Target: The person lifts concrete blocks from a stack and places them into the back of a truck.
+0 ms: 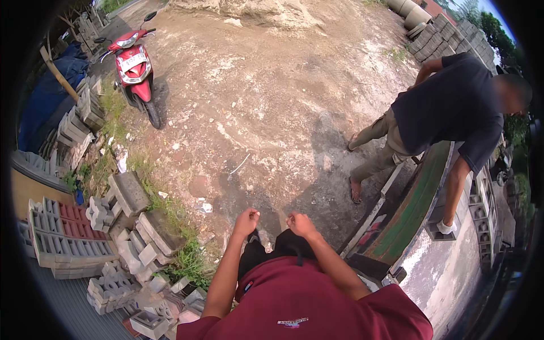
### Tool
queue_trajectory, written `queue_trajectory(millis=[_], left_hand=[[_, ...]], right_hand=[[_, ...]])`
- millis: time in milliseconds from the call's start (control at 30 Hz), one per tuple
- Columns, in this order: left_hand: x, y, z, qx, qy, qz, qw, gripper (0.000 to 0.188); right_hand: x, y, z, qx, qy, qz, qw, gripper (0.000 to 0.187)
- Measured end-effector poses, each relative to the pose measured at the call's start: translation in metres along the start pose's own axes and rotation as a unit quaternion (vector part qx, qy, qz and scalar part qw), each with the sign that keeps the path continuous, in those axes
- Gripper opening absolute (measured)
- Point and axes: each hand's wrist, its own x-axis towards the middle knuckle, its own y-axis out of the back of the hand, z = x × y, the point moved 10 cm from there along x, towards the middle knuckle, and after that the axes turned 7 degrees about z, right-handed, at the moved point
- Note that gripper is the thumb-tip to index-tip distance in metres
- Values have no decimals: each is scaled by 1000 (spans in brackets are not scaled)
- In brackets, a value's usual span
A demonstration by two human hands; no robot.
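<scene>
Both of my hands are raised in front of my waist, a short gap between them. My left hand [247,222] has its fingers curled in, and no object shows in it. Likewise curled is my right hand [301,224], with nothing visible between thumb and fingers. Neither hand touches anything around it. To the right, a co-worker [447,105] bends over the side of a truck bed [416,207] with a green inner panel. The co-worker's white-gloved hand [446,228] is on a grey concrete block [436,233] in the bed.
More hollow blocks [481,212] line the bed's far side. At my left are stacked grey and red pavers [71,229], loose concrete pieces [127,192] and weeds [192,263]. A red motor scooter [136,73] stands far left. A sand pile [255,14] lies ahead.
</scene>
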Motion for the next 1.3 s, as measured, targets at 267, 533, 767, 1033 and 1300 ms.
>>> queue_trajectory(millis=[267, 533, 767, 1033, 1300], left_hand=[[192, -30, 77, 38, -68, -92, 993, 28], [404, -109, 180, 30, -81, -135, 987, 27], [577, -178, 339, -10, -132, -131, 982, 24], [793, -272, 438, -7, -176, -199, 964, 22], [1048, -330, 616, 42, -203, -237, 949, 24]], right_hand=[[176, 69, -53, 64, -13, 59, 996, 29], [404, 173, -14, 67, 43, 10, 997, 30], [559, 326, 24, 2, -32, 138, 990, 31], [747, 424, 71, 17, -98, 188, 977, 31], [969, 590, 98, -2, -158, 239, 958, 30]])
